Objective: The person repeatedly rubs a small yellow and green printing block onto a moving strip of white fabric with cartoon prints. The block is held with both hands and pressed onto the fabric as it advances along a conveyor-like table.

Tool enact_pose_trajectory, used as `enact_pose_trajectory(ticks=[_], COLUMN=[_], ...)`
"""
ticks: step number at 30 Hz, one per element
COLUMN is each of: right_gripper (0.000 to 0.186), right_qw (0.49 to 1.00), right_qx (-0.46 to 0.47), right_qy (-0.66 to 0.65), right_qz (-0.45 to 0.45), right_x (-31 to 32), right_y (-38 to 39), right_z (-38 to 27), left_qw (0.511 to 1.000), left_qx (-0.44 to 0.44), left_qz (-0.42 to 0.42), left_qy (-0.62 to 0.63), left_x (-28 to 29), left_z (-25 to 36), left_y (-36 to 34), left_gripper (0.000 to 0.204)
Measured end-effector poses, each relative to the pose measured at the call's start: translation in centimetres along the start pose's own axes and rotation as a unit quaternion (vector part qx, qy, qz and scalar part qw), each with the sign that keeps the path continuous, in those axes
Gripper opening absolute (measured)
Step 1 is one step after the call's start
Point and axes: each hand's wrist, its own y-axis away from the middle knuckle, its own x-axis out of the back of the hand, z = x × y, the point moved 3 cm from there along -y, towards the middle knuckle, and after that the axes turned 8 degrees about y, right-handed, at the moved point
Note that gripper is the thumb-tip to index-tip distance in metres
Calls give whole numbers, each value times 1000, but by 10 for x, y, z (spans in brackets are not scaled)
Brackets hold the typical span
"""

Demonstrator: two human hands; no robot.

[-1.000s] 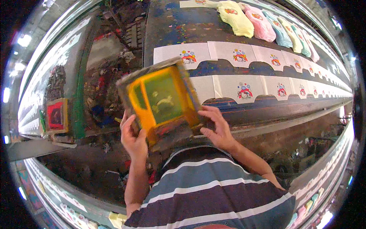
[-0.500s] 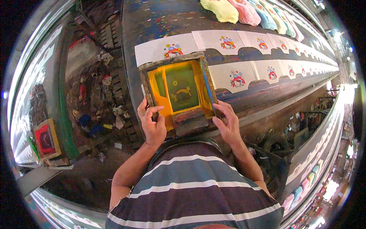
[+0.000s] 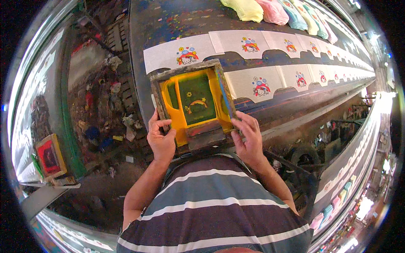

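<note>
A wooden screen-printing frame (image 3: 222, 84) lies over the near-left end of a long dark table, in front of me. Yellow ink coats the inner border of its mesh, and a small rainbow-shaped motif shows on the green middle. My left hand (image 3: 161, 141) is closed on the frame's left edge near the close corner, thumb on top. Gripping the opposite edge is my right hand (image 3: 248, 137), its fingers bent along the side. Just past the frame's far edge lies a white fabric piece (image 3: 162, 59) with a colourful cartoon print. What lies under the frame is hidden.
Two rows of printed white pieces (image 3: 257, 84) run along the dark table (image 3: 177, 25) to the right. Folded pastel cloths (image 3: 274, 12) sit at the far side. On the left, another frame with red ink (image 3: 50, 156) stands by a green-edged table.
The frame has shifted slightly left and toward me with both hands on it. More of the print on the far-left white piece shows now.
</note>
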Motion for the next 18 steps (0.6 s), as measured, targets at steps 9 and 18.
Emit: enact_pose_trajectory(ticks=[9,18], right_gripper=[53,46], right_qw=[957,952], right_qx=[245,213], right_qy=[82,119], right_qz=[-129,-187], right_x=[-16,-28], right_y=[-20,-43], right_z=[-39,-52], left_qw=[1000,1000], left_qx=[1,30], left_qz=[-2,7], left_qy=[30,5], left_x=[1,2], left_z=[-5,-7], left_y=[-1,1], left_gripper=[27,20])
